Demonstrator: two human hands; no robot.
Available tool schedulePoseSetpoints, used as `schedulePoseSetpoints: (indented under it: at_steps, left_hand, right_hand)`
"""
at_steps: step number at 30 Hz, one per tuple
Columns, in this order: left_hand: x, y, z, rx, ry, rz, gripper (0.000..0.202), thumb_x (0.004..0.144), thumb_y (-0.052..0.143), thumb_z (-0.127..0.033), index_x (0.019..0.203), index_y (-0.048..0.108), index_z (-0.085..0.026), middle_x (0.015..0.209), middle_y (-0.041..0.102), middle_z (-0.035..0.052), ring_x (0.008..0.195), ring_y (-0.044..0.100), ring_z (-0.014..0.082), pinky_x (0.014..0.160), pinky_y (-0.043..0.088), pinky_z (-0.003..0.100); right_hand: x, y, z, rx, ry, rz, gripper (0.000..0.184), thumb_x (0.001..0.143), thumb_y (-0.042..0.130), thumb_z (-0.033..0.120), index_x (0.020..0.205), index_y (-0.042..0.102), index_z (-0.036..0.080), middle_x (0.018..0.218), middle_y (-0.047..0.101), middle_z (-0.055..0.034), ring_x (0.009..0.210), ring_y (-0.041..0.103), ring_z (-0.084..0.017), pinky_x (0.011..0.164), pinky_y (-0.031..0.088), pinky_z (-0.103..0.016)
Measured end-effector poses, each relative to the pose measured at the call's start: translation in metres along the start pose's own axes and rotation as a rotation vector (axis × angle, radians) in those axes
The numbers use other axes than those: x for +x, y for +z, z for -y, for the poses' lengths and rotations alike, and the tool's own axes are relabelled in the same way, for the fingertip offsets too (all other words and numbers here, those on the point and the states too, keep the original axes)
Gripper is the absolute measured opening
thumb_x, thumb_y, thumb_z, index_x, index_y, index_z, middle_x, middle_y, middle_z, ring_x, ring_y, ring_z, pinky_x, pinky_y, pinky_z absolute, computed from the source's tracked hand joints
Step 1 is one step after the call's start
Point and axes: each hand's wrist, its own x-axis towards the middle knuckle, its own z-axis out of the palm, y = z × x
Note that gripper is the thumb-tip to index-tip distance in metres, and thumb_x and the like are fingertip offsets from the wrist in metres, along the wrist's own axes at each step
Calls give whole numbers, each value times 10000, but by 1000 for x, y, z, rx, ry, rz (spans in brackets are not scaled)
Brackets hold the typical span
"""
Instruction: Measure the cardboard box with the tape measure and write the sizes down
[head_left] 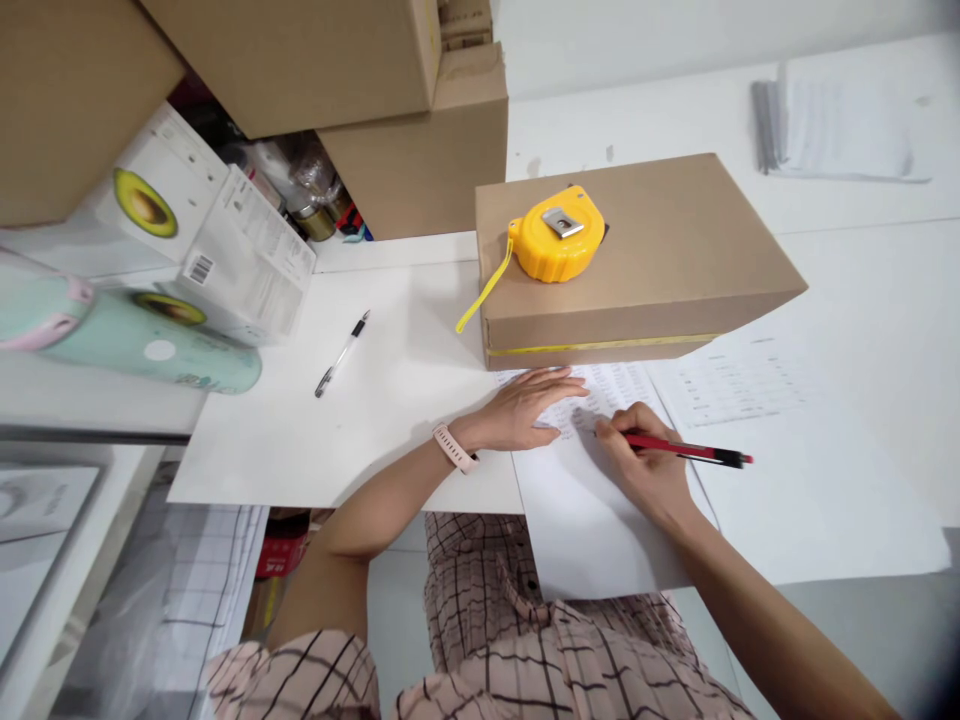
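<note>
My right hand (646, 458) is closed around a red and black pen (694, 451), its tip down at a sheet of paper (592, 530) with printed lines. Flat on the same sheet lies my left hand (529, 408), fingers stretched out, a pink band on its wrist. Just beyond both hands stands a brown cardboard box (645, 240), covering the sheet's far edge. On top of the box rests a yellow tape measure (559, 240) with a yellow wrist strap. A second printed sheet (795, 470) lies to the right, partly under the first.
A clear pen with a black grip (343, 353) lies on the white table (420, 440). At the left are a mint-green bottle (157, 345) and white boxes with avocado pictures (232, 250). Larger cardboard boxes (315, 60) are stacked behind. A paper stack (847, 120) sits far right.
</note>
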Motion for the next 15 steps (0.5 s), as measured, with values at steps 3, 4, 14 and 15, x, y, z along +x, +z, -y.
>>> schedulePoseSetpoints:
  at_steps: [3,4,14,15]
  left_hand:
    - [-1,-1,0,14,5,4,634,867,587,-114,1479,473,-235,1629,453,77,1588,262,216,1296,251,449]
    - [-1,-1,0,17,5,7,640,864,588,-113,1481,472,-234,1629,453,80,1587,264,220,1294,255,452]
    - [1,2,5,113,38,-61,601,847,629,-144,1432,550,-256,1568,539,70,1540,376,240,1252,349,492]
    - [1,4,5,151,58,-127,547,850,633,-157,1386,587,-252,1510,601,63,1495,451,233,1221,405,473]
  right_hand:
    - [-3,-12,-14,-28,18,-194,217,907,683,435,857,601,239,736,627,-5,611,541,-162,582,431,-305]
    - [-3,-20,-20,-66,14,-244,205,913,681,436,944,637,238,828,678,-33,665,591,-183,635,466,-327]
    - [23,-112,-91,-724,-296,-240,457,898,434,91,1240,701,234,1141,726,-177,1064,620,-364,851,491,-466]
    - [24,-111,-93,-723,-289,-251,481,889,426,72,1248,702,233,1154,727,-169,1068,621,-358,857,492,-465]
